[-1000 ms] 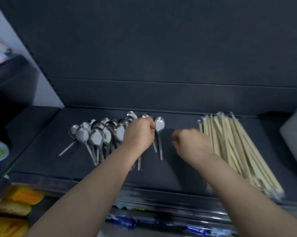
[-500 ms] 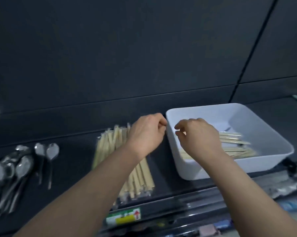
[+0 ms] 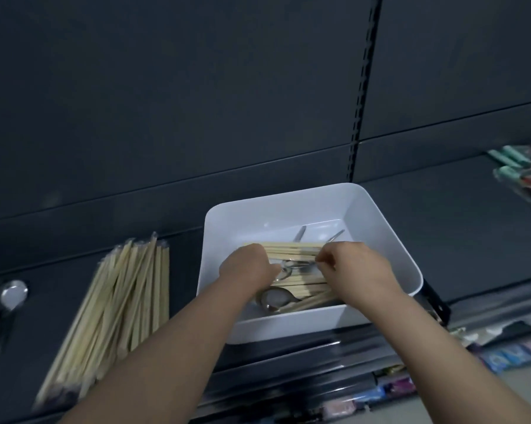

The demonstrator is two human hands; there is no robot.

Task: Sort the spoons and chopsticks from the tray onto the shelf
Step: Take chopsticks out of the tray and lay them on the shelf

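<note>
A white tray (image 3: 377, 228) sits on the dark shelf (image 3: 460, 240) and holds wrapped chopsticks (image 3: 291, 250) and a few metal spoons (image 3: 275, 298). Both my hands are inside it. My left hand (image 3: 246, 267) is curled over the left ends of the chopsticks. My right hand (image 3: 359, 270) pinches their right ends between thumb and fingers. Left of the tray a pile of sorted chopsticks (image 3: 120, 304) lies on the shelf. Sorted spoons (image 3: 8, 296) lie at the far left edge of the view.
The dark back panel with a slotted upright (image 3: 362, 96) rises behind the tray. Packaged goods (image 3: 524, 175) lie on the shelf at far right. More coloured packages (image 3: 503, 353) fill the shelf below the front edge.
My view has swung right from the spoons to the tray. Both hands have gone from above the tray's left rim down into it and closed on the chopsticks.
</note>
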